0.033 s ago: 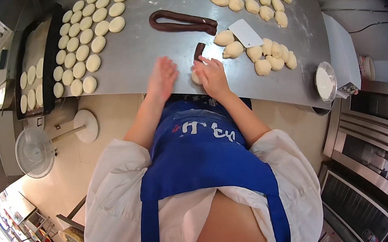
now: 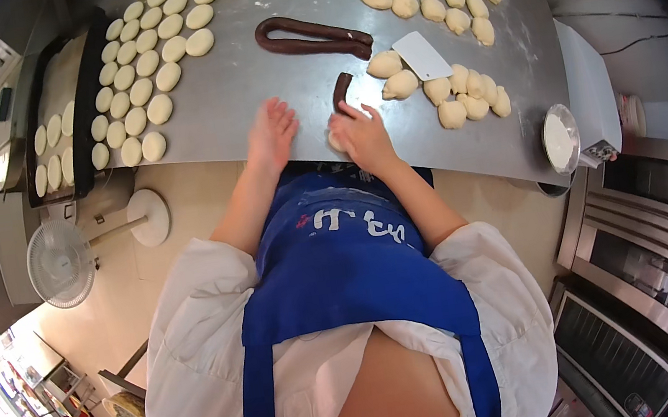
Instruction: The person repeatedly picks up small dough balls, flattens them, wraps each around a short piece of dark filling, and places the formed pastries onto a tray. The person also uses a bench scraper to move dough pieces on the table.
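My left hand [image 2: 274, 134] hovers at the near edge of the steel table with its fingers stretched out and nothing in it. To its right, my right hand [image 2: 364, 135] has its fingers apart, touching a small pale dough piece [image 2: 335, 140] that they partly cover. Just beyond these fingers lies a short dark brown strip of filling [image 2: 342, 89], its lower end hidden by the hand. Farther off is a long dark filling rope [image 2: 304, 45] folded into a loop. Beyond my right hand, dough lumps [image 2: 399, 85] sit beside a white scraper [image 2: 422, 57].
Rows of flat dough rounds [image 2: 141, 91] cover the table's left side. A black baking tray [image 2: 84, 170] holds more rounds at far left. Dough lumps [image 2: 432, 8] stand at back right. A metal bowl of white powder [image 2: 560, 141] is at the right edge. A fan [image 2: 61, 263] stands left.
My left hand has moved slightly to the left, away from the right hand. My right hand has shifted a little, still at the small dough piece.
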The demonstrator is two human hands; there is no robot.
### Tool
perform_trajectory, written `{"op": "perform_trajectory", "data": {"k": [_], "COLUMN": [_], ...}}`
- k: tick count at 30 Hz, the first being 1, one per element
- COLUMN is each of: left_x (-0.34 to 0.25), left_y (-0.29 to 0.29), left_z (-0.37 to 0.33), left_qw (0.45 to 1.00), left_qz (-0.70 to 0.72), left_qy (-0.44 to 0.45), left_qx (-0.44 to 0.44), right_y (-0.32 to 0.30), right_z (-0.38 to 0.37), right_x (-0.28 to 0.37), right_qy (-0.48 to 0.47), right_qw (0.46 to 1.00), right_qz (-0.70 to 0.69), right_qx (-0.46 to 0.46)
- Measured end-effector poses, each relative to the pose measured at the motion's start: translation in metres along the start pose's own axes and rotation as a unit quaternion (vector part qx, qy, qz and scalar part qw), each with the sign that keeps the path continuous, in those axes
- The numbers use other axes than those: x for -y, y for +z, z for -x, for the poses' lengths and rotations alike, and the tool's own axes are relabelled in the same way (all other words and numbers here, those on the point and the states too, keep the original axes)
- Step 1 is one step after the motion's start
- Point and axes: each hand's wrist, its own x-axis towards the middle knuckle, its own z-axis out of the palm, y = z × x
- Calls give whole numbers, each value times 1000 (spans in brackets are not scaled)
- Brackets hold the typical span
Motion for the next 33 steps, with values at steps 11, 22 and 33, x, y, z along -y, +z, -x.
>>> {"op": "perform_trajectory", "data": {"k": [11,22,33], "left_x": [14,3,36], "left_y": [-21,-3,76], "left_z": [-8,-5,11], "left_qw": [994,986,961], "left_qz": [-82,-141,-139], "left_qy": [-67,-82,-186], "left_qx": [37,33,148], "right_y": [-59,-310,-278], "right_z": [21,165,89], "right_x": [-37,-248,-219], "right_qy": [50,438,335], "right_qw": [992,767,828], "right_qz": [13,342,230], "right_qx": [-112,-321,-386]}}
